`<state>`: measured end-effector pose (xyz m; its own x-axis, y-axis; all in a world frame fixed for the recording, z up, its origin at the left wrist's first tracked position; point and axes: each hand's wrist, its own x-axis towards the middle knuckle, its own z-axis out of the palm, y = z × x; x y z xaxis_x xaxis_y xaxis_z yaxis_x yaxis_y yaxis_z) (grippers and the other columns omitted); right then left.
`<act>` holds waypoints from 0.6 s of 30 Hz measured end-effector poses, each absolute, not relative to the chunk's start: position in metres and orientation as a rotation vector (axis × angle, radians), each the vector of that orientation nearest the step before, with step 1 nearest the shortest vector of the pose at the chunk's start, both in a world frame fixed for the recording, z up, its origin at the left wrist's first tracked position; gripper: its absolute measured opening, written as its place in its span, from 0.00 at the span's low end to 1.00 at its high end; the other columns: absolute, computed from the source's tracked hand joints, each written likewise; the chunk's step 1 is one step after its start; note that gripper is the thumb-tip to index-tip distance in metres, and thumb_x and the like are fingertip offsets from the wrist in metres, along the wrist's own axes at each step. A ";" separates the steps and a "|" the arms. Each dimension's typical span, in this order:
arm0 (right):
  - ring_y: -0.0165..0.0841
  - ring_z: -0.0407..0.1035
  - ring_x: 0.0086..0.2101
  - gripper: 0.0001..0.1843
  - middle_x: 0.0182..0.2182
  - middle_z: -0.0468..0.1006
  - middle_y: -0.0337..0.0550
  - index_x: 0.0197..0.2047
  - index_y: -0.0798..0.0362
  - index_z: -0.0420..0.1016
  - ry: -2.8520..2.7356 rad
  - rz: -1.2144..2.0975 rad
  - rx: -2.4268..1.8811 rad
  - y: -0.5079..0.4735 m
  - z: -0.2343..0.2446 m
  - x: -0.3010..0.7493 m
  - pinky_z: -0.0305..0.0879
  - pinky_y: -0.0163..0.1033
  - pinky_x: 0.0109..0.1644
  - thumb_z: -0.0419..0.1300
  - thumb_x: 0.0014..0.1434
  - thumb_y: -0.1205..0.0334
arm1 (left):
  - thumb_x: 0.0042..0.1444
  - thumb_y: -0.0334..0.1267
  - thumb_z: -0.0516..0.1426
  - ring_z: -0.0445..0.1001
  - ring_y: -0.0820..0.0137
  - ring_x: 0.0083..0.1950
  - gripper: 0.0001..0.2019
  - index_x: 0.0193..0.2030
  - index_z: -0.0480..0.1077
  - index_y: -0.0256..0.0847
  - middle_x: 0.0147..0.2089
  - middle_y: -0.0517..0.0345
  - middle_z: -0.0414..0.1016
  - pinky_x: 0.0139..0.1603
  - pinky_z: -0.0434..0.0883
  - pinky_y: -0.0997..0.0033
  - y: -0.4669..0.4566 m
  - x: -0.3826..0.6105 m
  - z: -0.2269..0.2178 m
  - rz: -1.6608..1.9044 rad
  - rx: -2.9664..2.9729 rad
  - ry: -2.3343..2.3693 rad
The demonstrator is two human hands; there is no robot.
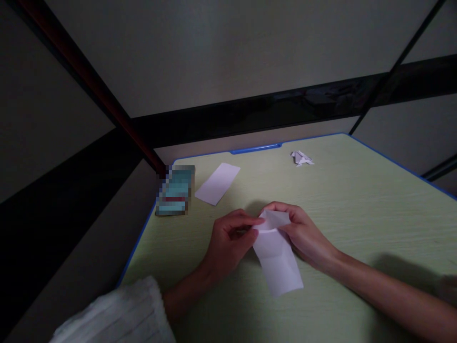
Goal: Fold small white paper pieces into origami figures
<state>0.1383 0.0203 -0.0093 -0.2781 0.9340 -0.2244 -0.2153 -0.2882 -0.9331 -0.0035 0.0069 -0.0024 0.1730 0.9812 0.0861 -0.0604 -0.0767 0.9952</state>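
Pinching white paper strip [278, 267] — creased, top folded

- Table [357, 205]: pale green, faint wood-grain streaks running across; rim bright blue.
- Paper strip [278, 267]: plain white, greyish in the low light.
- Paper slip [217, 183]: plain white as well.
- Folded paper [302, 157]: white, creases shaded light grey.
- Box [175, 190]: teal and pale blue blocks, one dark red band; detail blurred out.
- Sleeve [121, 314]: white, ribbed knit lines.
- Wall [214, 47]: dull grey-beige, uniform.
- Band [285, 107] across the wall: glossy black, faint reddish reflections.
- Post [107, 102]: dark red-brown.
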 end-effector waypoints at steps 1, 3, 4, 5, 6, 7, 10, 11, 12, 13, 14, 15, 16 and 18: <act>0.24 0.61 0.18 0.08 0.18 0.70 0.34 0.24 0.56 0.70 -1.074 1.689 -1.061 0.020 -0.010 0.139 0.54 0.29 0.20 0.55 0.37 0.73 | 0.41 0.30 0.56 0.63 0.77 0.26 0.07 0.27 0.75 0.38 0.25 0.59 0.67 0.23 0.59 0.79 0.007 -0.004 -0.002 1.167 1.311 0.990; 0.24 0.61 0.19 0.08 0.19 0.70 0.35 0.24 0.56 0.71 -1.139 1.644 -1.045 0.020 -0.010 0.139 0.55 0.29 0.21 0.55 0.38 0.74 | 0.43 0.31 0.56 0.64 0.76 0.27 0.06 0.24 0.75 0.36 0.25 0.59 0.67 0.26 0.60 0.78 0.007 -0.003 -0.001 1.174 1.321 1.028; 0.24 0.61 0.20 0.07 0.19 0.70 0.35 0.24 0.56 0.71 -1.177 1.622 -1.038 0.020 -0.010 0.139 0.55 0.29 0.21 0.55 0.39 0.73 | 0.44 0.32 0.56 0.64 0.76 0.27 0.06 0.22 0.74 0.36 0.24 0.59 0.67 0.26 0.61 0.78 0.007 -0.003 -0.001 1.166 1.317 1.064; 0.24 0.61 0.20 0.06 0.20 0.71 0.35 0.24 0.56 0.71 -1.221 1.605 -1.031 0.020 -0.010 0.139 0.56 0.29 0.22 0.55 0.40 0.73 | 0.43 0.32 0.56 0.65 0.76 0.27 0.05 0.21 0.73 0.35 0.24 0.59 0.67 0.26 0.61 0.78 0.007 -0.003 -0.002 1.152 1.294 1.103; 0.25 0.62 0.21 0.06 0.20 0.71 0.35 0.24 0.55 0.71 -1.267 1.582 -1.025 0.020 -0.009 0.139 0.56 0.30 0.23 0.55 0.41 0.72 | 0.42 0.32 0.57 0.65 0.76 0.26 0.03 0.22 0.71 0.35 0.23 0.60 0.68 0.26 0.62 0.78 0.008 -0.002 -0.002 1.139 1.256 1.135; 0.25 0.62 0.21 0.06 0.20 0.71 0.36 0.25 0.55 0.71 -1.314 1.549 -1.019 0.020 -0.009 0.140 0.57 0.30 0.24 0.55 0.42 0.72 | 0.40 0.31 0.58 0.66 0.77 0.26 0.01 0.23 0.70 0.36 0.24 0.61 0.68 0.26 0.62 0.79 0.008 -0.002 -0.003 1.130 1.210 1.154; 0.27 0.63 0.23 0.09 0.23 0.71 0.37 0.29 0.54 0.70 -1.457 1.346 -1.018 0.019 -0.009 0.142 0.59 0.31 0.25 0.54 0.43 0.74 | 0.37 0.30 0.60 0.67 0.77 0.25 0.10 0.31 0.69 0.37 0.25 0.64 0.68 0.25 0.63 0.80 0.011 -0.002 -0.005 1.117 1.091 1.153; 0.27 0.63 0.24 0.09 0.24 0.71 0.37 0.30 0.54 0.70 -1.510 1.236 -1.025 0.019 -0.009 0.143 0.59 0.31 0.25 0.54 0.44 0.74 | 0.37 0.30 0.60 0.67 0.78 0.25 0.11 0.32 0.69 0.37 0.24 0.64 0.68 0.25 0.63 0.80 0.012 -0.002 -0.005 1.105 1.075 1.149; 0.28 0.63 0.24 0.10 0.24 0.70 0.38 0.30 0.54 0.69 -1.570 1.108 -1.026 0.018 -0.009 0.145 0.59 0.32 0.25 0.53 0.45 0.74 | 0.36 0.30 0.61 0.67 0.78 0.25 0.11 0.32 0.69 0.37 0.24 0.64 0.69 0.25 0.63 0.80 0.012 -0.002 -0.004 1.081 1.067 1.141; 0.28 0.63 0.25 0.09 0.24 0.70 0.39 0.30 0.54 0.69 -1.635 0.972 -1.019 0.017 -0.009 0.146 0.59 0.33 0.26 0.53 0.46 0.74 | 0.37 0.30 0.60 0.67 0.77 0.25 0.10 0.31 0.70 0.36 0.25 0.63 0.69 0.26 0.63 0.80 0.013 -0.001 -0.004 1.044 1.063 1.131; 0.29 0.64 0.26 0.09 0.25 0.70 0.40 0.29 0.54 0.69 -1.700 0.834 -0.995 0.017 -0.009 0.148 0.59 0.33 0.28 0.52 0.47 0.74 | 0.38 0.31 0.60 0.67 0.77 0.25 0.08 0.29 0.71 0.35 0.24 0.62 0.70 0.25 0.63 0.80 0.013 -0.001 -0.004 0.998 1.060 1.119; 0.30 0.64 0.28 0.08 0.26 0.70 0.41 0.29 0.54 0.70 -1.755 0.706 -0.959 0.016 -0.009 0.149 0.60 0.34 0.29 0.52 0.48 0.74 | 0.39 0.33 0.60 0.66 0.77 0.24 0.07 0.28 0.71 0.35 0.24 0.61 0.70 0.24 0.62 0.80 0.012 -0.001 -0.004 0.948 1.057 1.104; 0.30 0.65 0.29 0.08 0.27 0.70 0.42 0.29 0.54 0.70 -1.801 0.605 -0.920 0.016 -0.009 0.150 0.60 0.34 0.30 0.52 0.49 0.74 | 0.40 0.35 0.59 0.65 0.78 0.23 0.06 0.26 0.71 0.34 0.23 0.61 0.69 0.22 0.61 0.80 0.012 -0.001 -0.004 0.901 1.056 1.086; 0.30 0.65 0.29 0.07 0.28 0.69 0.43 0.29 0.54 0.70 -1.864 0.499 -0.861 0.014 -0.008 0.151 0.61 0.34 0.30 0.53 0.50 0.73 | 0.43 0.38 0.57 0.61 0.79 0.20 0.07 0.24 0.71 0.34 0.19 0.63 0.66 0.19 0.57 0.80 0.011 -0.001 -0.004 0.849 1.073 1.054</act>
<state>0.1509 0.0143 -0.0081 -0.2639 0.7476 0.6095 0.3427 0.6633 -0.6652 -0.0013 0.0113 -0.0045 0.2900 0.9238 -0.2500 -0.0474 0.2748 0.9603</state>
